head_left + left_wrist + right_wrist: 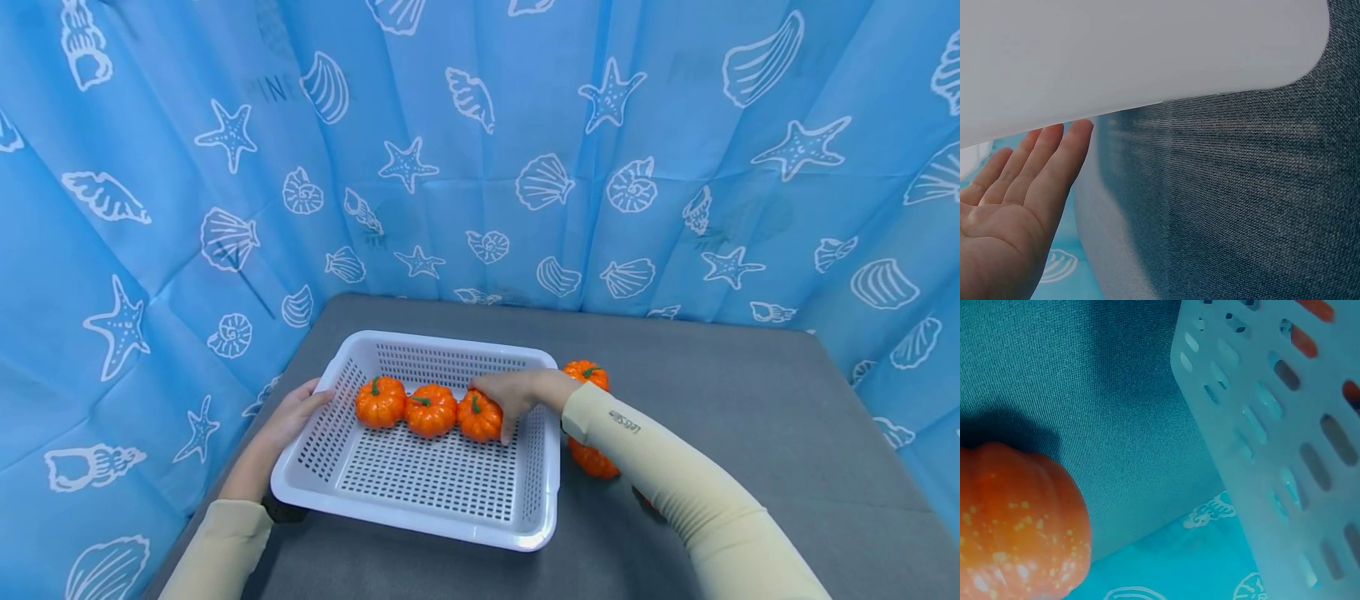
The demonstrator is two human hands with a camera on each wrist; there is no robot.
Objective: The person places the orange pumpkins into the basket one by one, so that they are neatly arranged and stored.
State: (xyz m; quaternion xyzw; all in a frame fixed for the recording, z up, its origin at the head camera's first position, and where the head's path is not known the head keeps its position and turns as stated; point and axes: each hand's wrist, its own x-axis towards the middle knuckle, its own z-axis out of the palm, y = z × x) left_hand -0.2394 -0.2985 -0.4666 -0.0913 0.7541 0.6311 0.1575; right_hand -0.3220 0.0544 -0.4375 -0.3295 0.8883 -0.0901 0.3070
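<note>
A white perforated plastic basket (442, 521) holds three small orange pumpkins in a row: the left pumpkin (380, 402), the middle pumpkin (431, 411) and the right pumpkin (480, 416). My right hand (512, 392) reaches over the right wall and grips the right pumpkin from above, fingers and thumb around its sides. On the basket's left rim rests my left hand (296, 410), a digit lying over the edge. In the left wrist view its fingers (1054, 159) reach up under the rim; the thumb is hidden there. The right wrist view leaves the right hand out.
Outside the right wall lie more pumpkins: a far one (587, 373), a nearer one (594, 460), and an orange bit mostly hidden beneath the right sleeve (675, 467). Everything stands on a dark grey table (750, 400). Blue curtains (480, 150) with shell prints hang behind and beside it.
</note>
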